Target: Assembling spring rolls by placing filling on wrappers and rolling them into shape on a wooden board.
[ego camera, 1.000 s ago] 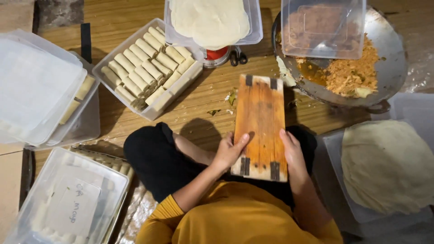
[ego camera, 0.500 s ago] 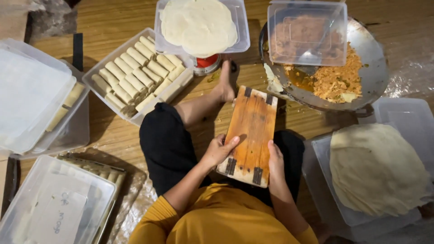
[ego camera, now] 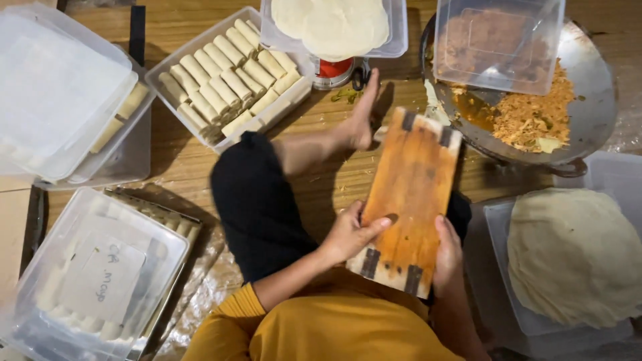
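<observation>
Wooden board (ego camera: 408, 200) tilted over lap, left hand (ego camera: 348, 234) gripping its near-left edge, right hand (ego camera: 447, 254) clamped on near-right edge, filling wok (ego camera: 535, 100) just beyond.

Board (ego camera: 409, 200): wood, orange-brown, worn matt finish, dark stains, grain visible. Floor (ego camera: 180, 167): wood planks, light sheen. Pan (ego camera: 592, 107): metal, dull grey, smeared. Container (ego camera: 498, 43) over pan: clear plastic, glossy. Tray (ego camera: 160, 77) of rolls: white plastic, smooth. Lidded tubs (ego camera: 60, 87): translucent plastic, hazy. Wrapper stack (ego camera: 575, 257): pale dough sheets, matt, faintly wrinkled. Sleeve (ego camera: 234, 317): mustard ribbed knit cloth.
</observation>
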